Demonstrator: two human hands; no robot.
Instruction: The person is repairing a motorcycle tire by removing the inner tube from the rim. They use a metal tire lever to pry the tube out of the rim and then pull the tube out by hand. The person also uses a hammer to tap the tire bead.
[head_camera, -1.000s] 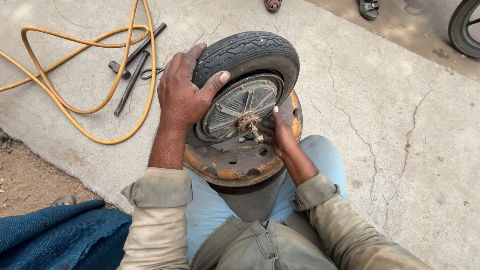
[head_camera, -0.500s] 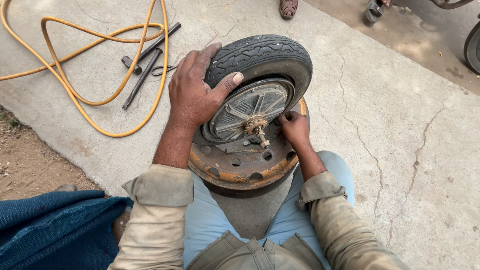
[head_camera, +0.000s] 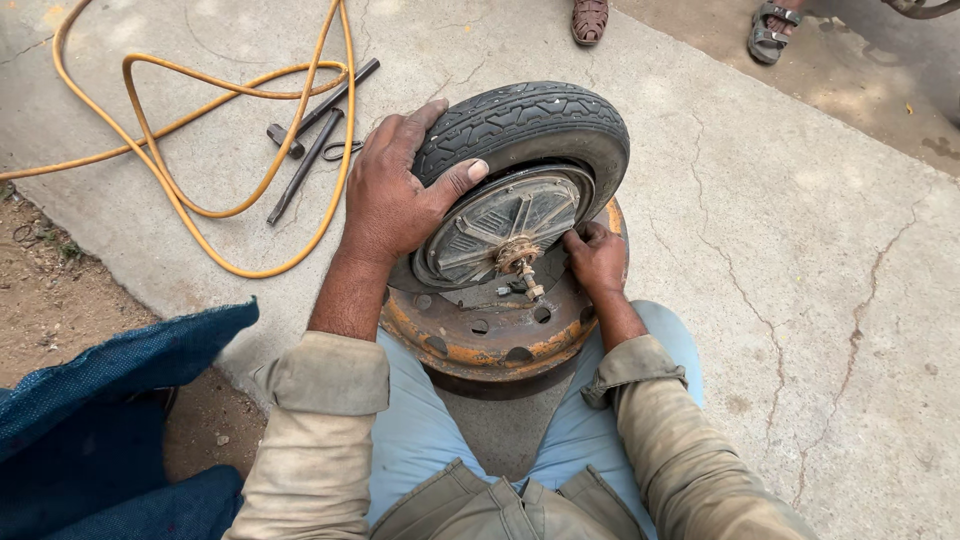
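I see a small wheel (head_camera: 520, 190) with a black tire (head_camera: 530, 125) standing up on its edge. It rests on top of a rusty orange rim (head_camera: 480, 345) that lies flat on the concrete ground (head_camera: 780, 250), right between my knees.

The tire is on the wheel all the way around the part I can see, at the top and on the side facing me. The bottom part is hidden behind my hands and the rim, so I cannot tell how it sits there. I think the work is somewhere in the middle, since the wheel is up on the rim and both hands are busy on it.

My left hand (head_camera: 395, 195) is spread wide and flat. It presses on the tire's side, and the thumb reaches over onto the metal middle. It is not wrapped around anything.

My right hand (head_camera: 597, 260) is curled, with the fingers bent in against the low right edge of the wheel. I cannot tell if it pinches something.

Off to the left lie a yellow hose (head_camera: 190, 130) and some dark metal tools (head_camera: 315, 135). Nobody touches them.
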